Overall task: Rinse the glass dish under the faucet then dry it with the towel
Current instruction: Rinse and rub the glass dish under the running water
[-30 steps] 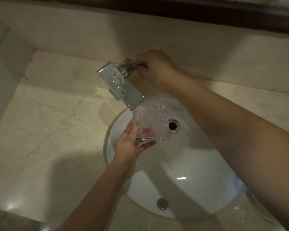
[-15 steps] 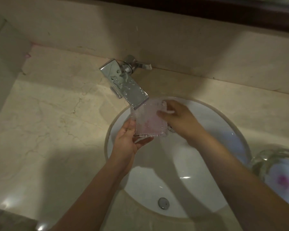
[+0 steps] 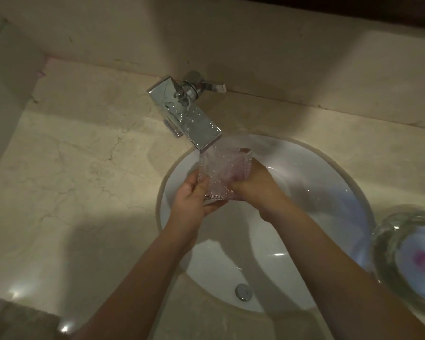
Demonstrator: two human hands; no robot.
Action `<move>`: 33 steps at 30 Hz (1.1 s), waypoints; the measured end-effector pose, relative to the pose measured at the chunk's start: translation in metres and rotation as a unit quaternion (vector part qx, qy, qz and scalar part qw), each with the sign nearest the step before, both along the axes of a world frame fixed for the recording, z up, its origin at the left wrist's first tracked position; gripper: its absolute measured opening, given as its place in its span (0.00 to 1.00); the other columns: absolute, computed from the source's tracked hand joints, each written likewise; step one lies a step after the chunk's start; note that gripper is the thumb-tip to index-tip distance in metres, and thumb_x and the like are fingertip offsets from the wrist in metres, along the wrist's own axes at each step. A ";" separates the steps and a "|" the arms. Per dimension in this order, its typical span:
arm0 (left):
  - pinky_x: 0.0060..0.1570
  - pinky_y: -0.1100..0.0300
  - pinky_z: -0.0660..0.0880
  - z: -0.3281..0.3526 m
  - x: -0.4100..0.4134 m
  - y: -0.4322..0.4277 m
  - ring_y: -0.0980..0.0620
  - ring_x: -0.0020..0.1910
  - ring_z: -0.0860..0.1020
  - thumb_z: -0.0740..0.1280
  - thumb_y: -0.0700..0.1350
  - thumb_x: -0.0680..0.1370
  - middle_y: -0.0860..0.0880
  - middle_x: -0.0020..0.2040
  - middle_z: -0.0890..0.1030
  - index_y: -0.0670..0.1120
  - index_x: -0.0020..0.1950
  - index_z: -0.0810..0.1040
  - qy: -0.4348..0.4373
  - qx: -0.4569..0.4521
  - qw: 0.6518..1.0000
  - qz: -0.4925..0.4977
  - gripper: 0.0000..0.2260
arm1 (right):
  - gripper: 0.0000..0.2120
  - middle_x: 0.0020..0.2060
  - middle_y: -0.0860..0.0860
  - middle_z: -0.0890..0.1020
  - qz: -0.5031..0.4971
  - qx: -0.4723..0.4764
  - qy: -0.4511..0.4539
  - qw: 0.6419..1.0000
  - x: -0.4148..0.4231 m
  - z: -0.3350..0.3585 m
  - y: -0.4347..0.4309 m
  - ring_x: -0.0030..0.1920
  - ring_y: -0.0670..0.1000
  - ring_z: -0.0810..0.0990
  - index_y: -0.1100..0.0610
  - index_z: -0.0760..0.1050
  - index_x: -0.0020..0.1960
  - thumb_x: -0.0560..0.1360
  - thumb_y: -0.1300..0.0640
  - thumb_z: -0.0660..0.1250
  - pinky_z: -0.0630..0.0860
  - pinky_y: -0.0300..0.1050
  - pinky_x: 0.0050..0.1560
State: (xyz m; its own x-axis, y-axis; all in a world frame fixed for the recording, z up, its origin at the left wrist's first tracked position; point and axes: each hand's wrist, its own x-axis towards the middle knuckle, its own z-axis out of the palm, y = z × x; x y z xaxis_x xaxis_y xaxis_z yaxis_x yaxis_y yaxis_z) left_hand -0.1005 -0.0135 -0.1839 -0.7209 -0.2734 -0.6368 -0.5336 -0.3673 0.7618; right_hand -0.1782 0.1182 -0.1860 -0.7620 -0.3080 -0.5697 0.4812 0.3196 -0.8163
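A small square glass dish (image 3: 222, 171) with a studded pattern is held tilted just below the spout of the chrome faucet (image 3: 194, 123), and water runs over it. My left hand (image 3: 194, 200) grips its lower left edge. My right hand (image 3: 253, 190) holds its right side, with fingers against the glass. Both hands are over the white basin of the sink (image 3: 317, 192). No towel is in view.
The faucet's lever handle (image 3: 212, 86) points right, close to the back wall. A round glass bowl (image 3: 407, 253) with something white and pink inside stands on the beige marble counter (image 3: 71, 180) at the right edge. The overflow hole (image 3: 243, 292) sits at the basin's near side.
My right hand left the faucet handle and came down onto the dish's right side. Water now flows over the dish. The left hand stays put.
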 end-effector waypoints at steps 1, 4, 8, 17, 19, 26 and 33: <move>0.50 0.55 0.85 -0.001 0.001 0.000 0.46 0.54 0.87 0.58 0.42 0.88 0.40 0.63 0.85 0.44 0.74 0.75 -0.003 -0.003 1.000 -0.001 0.15 | 0.20 0.47 0.50 0.89 0.012 -0.005 -0.002 1.000 0.002 0.000 0.001 0.50 0.51 0.89 0.46 0.83 0.55 0.65 0.62 0.73 0.88 0.52 0.45; 0.51 0.56 0.85 -0.004 0.005 0.000 0.47 0.53 0.87 0.59 0.41 0.87 0.42 0.61 0.86 0.44 0.73 0.75 -0.007 0.003 1.000 -0.010 0.15 | 0.12 0.43 0.50 0.89 -0.046 0.069 0.000 0.997 0.003 -0.007 -0.005 0.45 0.54 0.89 0.49 0.85 0.51 0.68 0.60 0.76 0.88 0.56 0.44; 0.45 0.60 0.85 -0.002 0.002 0.000 0.54 0.45 0.88 0.62 0.34 0.84 0.45 0.51 0.87 0.42 0.66 0.78 -0.013 -0.007 1.000 -0.014 0.12 | 0.15 0.37 0.54 0.87 -0.070 0.154 0.047 0.984 0.000 -0.016 -0.011 0.42 0.60 0.87 0.55 0.84 0.45 0.73 0.46 0.66 0.85 0.62 0.48; 0.49 0.38 0.85 -0.008 -0.016 -0.006 0.40 0.48 0.88 0.69 0.38 0.74 0.44 0.48 0.89 0.51 0.57 0.84 -0.037 -0.169 0.984 -0.030 0.14 | 0.11 0.41 0.53 0.88 -0.087 0.034 -0.043 0.995 0.008 -0.021 -0.001 0.39 0.54 0.86 0.55 0.84 0.54 0.75 0.63 0.68 0.80 0.46 0.34; 0.47 0.35 0.85 -0.011 -0.017 -0.004 0.38 0.46 0.87 0.68 0.42 0.72 0.44 0.45 0.89 0.54 0.52 0.84 -0.049 -0.169 0.984 -0.015 0.12 | 0.08 0.38 0.53 0.88 -0.089 0.092 -0.010 0.992 0.007 -0.019 -0.005 0.41 0.56 0.87 0.56 0.85 0.47 0.76 0.58 0.67 0.81 0.49 0.41; 0.35 0.53 0.85 -0.009 -0.017 -0.002 0.48 0.37 0.87 0.68 0.28 0.76 0.41 0.44 0.87 0.43 0.55 0.82 -0.045 -0.120 0.992 -0.004 0.13 | 0.07 0.40 0.57 0.89 -0.067 0.041 -0.015 0.997 0.002 -0.017 -0.007 0.39 0.54 0.85 0.58 0.85 0.45 0.75 0.65 0.69 0.79 0.48 0.42; 0.33 0.52 0.85 -0.015 -0.019 0.004 0.38 0.43 0.87 0.64 0.32 0.79 0.35 0.48 0.87 0.41 0.57 0.84 -0.066 -0.149 0.987 0.013 0.12 | 0.09 0.35 0.54 0.88 -0.114 0.073 -0.023 0.991 0.008 -0.023 -0.014 0.39 0.57 0.88 0.59 0.84 0.44 0.77 0.60 0.65 0.86 0.54 0.42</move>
